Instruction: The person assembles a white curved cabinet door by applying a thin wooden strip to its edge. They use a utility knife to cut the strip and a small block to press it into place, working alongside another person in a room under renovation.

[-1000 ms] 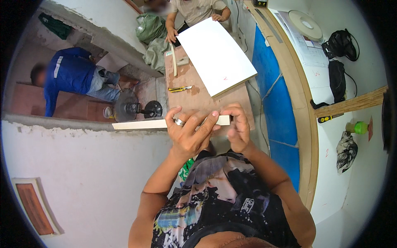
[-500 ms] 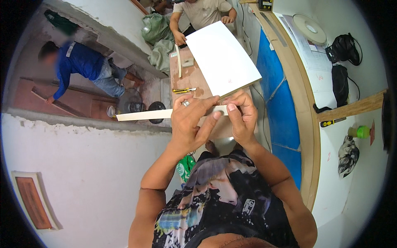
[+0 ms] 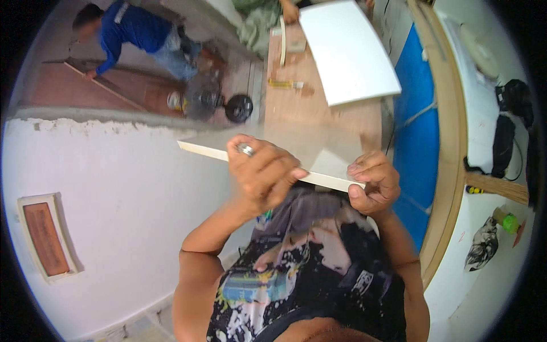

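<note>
A long, thin off-white strip (image 3: 327,180) slants across in front of my chest, its right end lower than its left. Around its middle my left hand (image 3: 259,171), with a ring on one finger, is closed, the thumb pressed along it. My right hand (image 3: 376,182) pinches the right end between thumb and fingers. A blurred greyish area shows just beyond the strip; I cannot make out what it is. Past it stands a brown work table (image 3: 285,111) bearing a white board (image 3: 350,54), a yellow utility knife (image 3: 279,84), a second pale strip (image 3: 282,43) and a small flat block (image 3: 296,46).
A co-worker's hand (image 3: 290,11) is at the board's far left corner. Beyond the low wall, a person in blue (image 3: 139,25) bends over a long board (image 3: 105,87). Blue panels (image 3: 419,148) and a brown-edged counter (image 3: 450,171) run along the right.
My hands and the strip have come lower in the picture, and the strip's right end has tipped down. My right hand has moved right. The view has shifted, so the table appears higher and farther right.
</note>
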The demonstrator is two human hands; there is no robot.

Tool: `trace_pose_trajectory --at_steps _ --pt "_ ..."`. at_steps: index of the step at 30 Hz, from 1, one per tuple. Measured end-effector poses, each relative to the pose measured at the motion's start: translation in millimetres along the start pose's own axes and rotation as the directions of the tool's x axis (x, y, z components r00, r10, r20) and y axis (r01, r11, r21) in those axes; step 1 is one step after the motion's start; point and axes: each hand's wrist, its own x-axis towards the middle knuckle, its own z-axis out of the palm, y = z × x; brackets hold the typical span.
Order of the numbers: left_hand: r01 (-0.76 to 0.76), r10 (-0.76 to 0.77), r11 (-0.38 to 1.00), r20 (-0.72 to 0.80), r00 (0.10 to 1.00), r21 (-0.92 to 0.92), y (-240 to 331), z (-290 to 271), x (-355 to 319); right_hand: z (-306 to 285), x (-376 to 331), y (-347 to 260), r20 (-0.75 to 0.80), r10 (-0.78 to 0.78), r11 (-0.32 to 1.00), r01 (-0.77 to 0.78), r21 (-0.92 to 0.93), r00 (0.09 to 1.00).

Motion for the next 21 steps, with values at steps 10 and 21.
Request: trace_pose_trajectory --at_steps 10,21 --pt "0.076 -0.082 0.994 -0.063 0.995 -0.080 13.8 11.0 -57.6 6.6 -29.7 -8.4 0.184 0.066 0.961 -0.112 0.253 0.981" --pt "0.076 -0.081 0.991 -0.037 0.996 -0.110 16.0 9.5 -54.0 6.3 -23.2 -24.1 0.205 0.067 0.979 -0.104 0.175 0.977"
